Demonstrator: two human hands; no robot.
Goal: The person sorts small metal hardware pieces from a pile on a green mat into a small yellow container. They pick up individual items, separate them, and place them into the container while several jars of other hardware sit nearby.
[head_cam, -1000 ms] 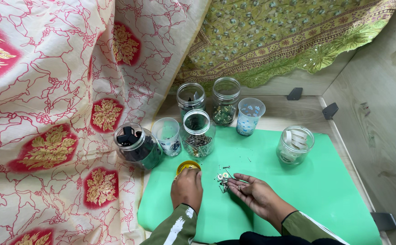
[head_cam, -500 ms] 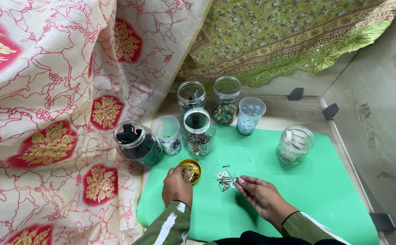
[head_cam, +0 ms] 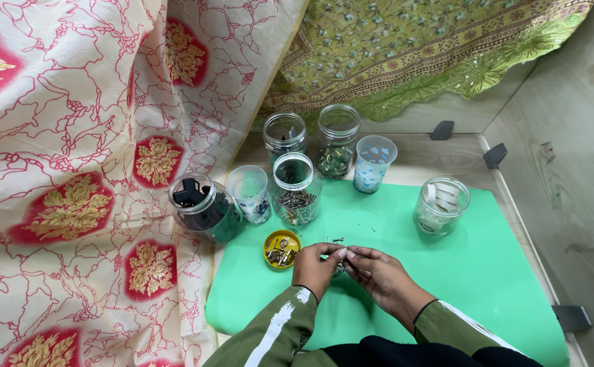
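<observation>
Left hand [head_cam: 315,266] left yellow lid [head_cam: 282,249]; both hands' fingers [head_cam: 343,253] pinch small hardware.

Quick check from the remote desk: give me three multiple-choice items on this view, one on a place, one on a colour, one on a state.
1. Where is the yellow lid?
A. On the green mat, just left of the left hand
B. Inside the jar of white pieces
C. On the patterned cloth

2. What colour are the pieces in the leftmost jar?
A. White
B. Black
C. Blue

3. How are the two hands?
A. Far apart
B. Fingertips meeting over the small metal parts
C. Each holding a jar

Answers: 1 A, it lies on the mat beside that hand. 2 B, dark pieces fill it. 3 B, the left hand and right hand touch at the fingertips.
</observation>
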